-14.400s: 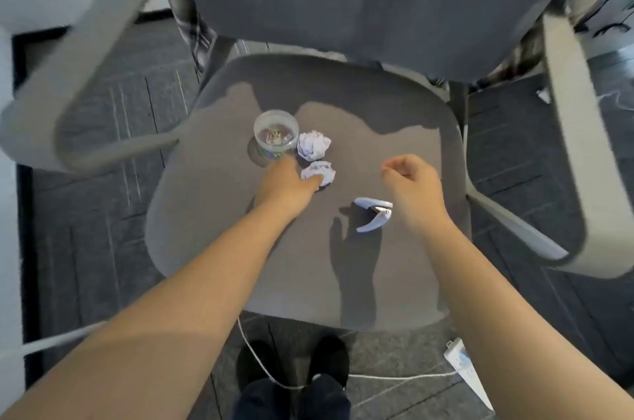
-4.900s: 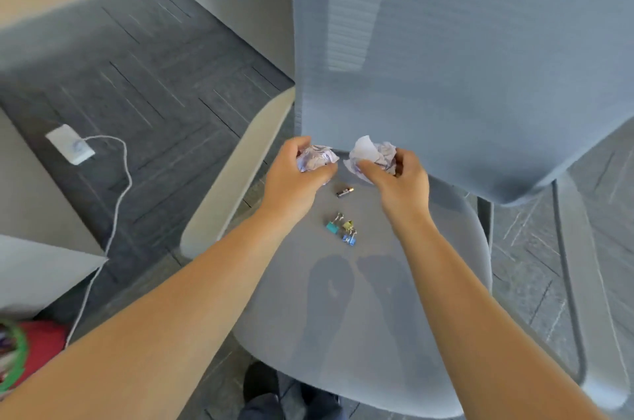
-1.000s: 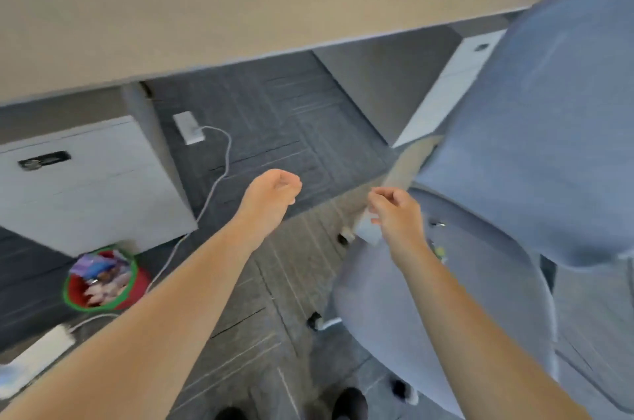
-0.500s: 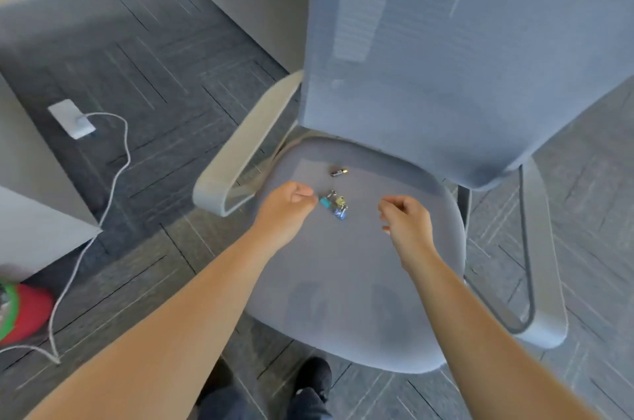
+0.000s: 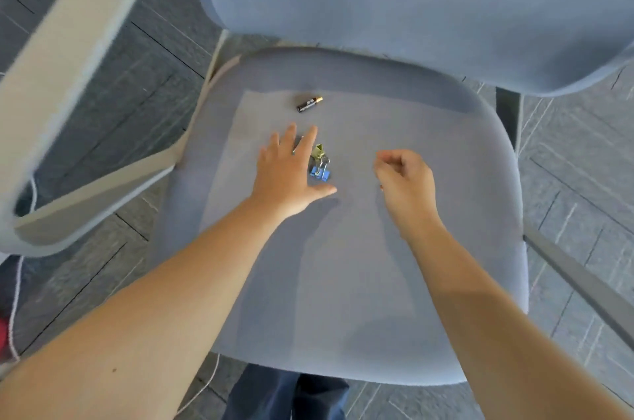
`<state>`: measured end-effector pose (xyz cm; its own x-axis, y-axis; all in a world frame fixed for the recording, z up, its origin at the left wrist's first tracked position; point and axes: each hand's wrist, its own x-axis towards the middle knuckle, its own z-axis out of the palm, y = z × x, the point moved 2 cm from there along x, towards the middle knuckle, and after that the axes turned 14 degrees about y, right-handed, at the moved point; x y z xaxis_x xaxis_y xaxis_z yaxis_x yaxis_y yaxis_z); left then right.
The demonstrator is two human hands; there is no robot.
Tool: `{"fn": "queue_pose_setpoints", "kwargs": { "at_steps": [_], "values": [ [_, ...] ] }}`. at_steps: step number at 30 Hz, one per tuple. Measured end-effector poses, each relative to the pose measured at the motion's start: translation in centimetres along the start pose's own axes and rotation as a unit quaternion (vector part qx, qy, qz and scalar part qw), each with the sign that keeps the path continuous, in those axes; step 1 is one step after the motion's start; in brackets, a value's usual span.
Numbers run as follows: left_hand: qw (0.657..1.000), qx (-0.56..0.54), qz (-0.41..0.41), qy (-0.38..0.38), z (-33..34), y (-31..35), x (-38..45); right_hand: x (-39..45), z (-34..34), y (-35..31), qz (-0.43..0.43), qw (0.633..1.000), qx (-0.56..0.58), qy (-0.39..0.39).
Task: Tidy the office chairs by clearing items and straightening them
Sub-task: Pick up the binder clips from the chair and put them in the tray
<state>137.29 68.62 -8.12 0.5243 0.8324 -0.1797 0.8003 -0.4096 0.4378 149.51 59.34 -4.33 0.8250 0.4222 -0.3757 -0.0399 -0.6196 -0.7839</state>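
Observation:
A blue-grey office chair's seat (image 5: 343, 282) fills the view. On it lie a small black battery with a gold end (image 5: 309, 104), a yellow-green binder clip (image 5: 319, 151) and a blue binder clip (image 5: 320, 173). My left hand (image 5: 286, 172) is spread flat, fingers apart, just left of the clips and partly over a third one. My right hand (image 5: 404, 182) hovers to the right of the clips with its fingers curled in and nothing visible in them.
The chair's backrest (image 5: 411, 0) rises behind the seat. A light armrest (image 5: 68, 76) loops at the left and a grey one (image 5: 576, 275) runs at the right. A white cable (image 5: 15, 299) lies on the dark carpet at the left.
My view has closed in on the seat. My left hand has opened and reached forward over the clips. My right hand has stayed curled beside them.

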Motion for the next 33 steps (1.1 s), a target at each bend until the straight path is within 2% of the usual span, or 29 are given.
{"fn": "queue_pose_setpoints", "kwargs": {
  "at_steps": [3,8,14,17,20,22,25,29,33],
  "values": [
    [0.996,0.06,0.071,-0.014,2.2,-0.6,1.4,1.2,0.9,1.4,-0.005,1.0,-0.001,0.008],
    [0.966,0.068,0.244,0.047,4.1,-1.0,2.4,2.2,1.7,2.5,-0.002,1.0,0.005,0.011],
    [0.955,0.062,0.267,0.109,3.2,-1.1,1.8,2.7,2.3,2.6,-0.001,1.0,0.005,0.018],
    [0.971,0.057,0.203,0.113,2.1,-1.4,2.1,3.0,2.7,1.8,-0.003,1.0,0.001,0.018],
    [0.986,-0.032,0.053,0.157,0.1,-1.8,2.5,3.4,3.5,0.6,-0.006,1.0,-0.002,0.002],
    [0.98,-0.072,-0.037,0.182,-1.1,-2.8,2.9,3.7,4.6,-0.3,-0.009,1.0,-0.006,-0.006],
    [0.964,-0.128,-0.129,0.193,-2.5,-4.0,3.8,4.3,6.4,-2.1,-0.044,0.998,-0.033,-0.012],
    [0.937,-0.201,-0.205,0.197,-3.7,-4.9,4.9,5.3,9.6,-3.9,-0.143,0.982,-0.111,-0.046],
    [0.921,-0.241,-0.229,0.204,-3.8,-5.6,5.7,6.3,12.3,-3.7,-0.238,0.937,-0.243,-0.082]
  ]
}}
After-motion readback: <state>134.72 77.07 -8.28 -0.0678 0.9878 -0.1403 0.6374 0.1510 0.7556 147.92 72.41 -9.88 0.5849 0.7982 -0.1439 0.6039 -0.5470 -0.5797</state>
